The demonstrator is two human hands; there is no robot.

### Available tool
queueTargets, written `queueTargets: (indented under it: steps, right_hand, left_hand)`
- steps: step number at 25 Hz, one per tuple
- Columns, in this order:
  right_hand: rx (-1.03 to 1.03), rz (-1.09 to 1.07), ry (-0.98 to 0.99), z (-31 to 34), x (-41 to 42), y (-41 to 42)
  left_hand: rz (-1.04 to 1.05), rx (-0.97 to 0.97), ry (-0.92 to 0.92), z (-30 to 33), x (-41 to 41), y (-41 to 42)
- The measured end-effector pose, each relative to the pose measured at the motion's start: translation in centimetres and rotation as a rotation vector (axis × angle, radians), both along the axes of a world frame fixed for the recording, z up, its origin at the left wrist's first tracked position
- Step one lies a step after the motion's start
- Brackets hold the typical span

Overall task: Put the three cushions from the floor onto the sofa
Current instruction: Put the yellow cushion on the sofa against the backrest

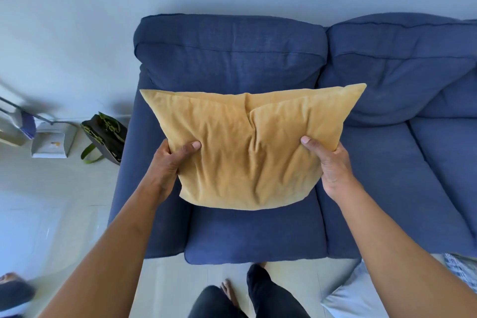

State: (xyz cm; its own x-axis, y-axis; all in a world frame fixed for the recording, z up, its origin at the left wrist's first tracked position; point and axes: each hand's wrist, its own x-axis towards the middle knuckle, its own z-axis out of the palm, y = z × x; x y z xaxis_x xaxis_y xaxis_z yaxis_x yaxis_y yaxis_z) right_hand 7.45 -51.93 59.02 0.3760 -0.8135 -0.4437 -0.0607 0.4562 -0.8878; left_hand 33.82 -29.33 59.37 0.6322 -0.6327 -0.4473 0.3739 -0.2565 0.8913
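yellow cushion (251, 147) between both hands' grip, above sofa (258, 237)

Both arms reach forward, left hand (172, 162) and right hand (329, 165) clenched, thumbs on top.

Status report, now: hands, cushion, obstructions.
Both hands, left and right, gripping yellow cushion by its sides. Cushion held over left sofa seat. Nothing in the way there.
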Motion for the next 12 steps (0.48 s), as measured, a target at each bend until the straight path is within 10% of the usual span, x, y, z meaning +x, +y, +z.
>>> queueTargets:
  steps: [12]
  right_hand:
    - [0.026, -0.048, 0.013, -9.0, 8.5, -12.0]
  left_hand:
    - [0.063, 0.076, 0.033, -7.9, 8.9, -11.5]
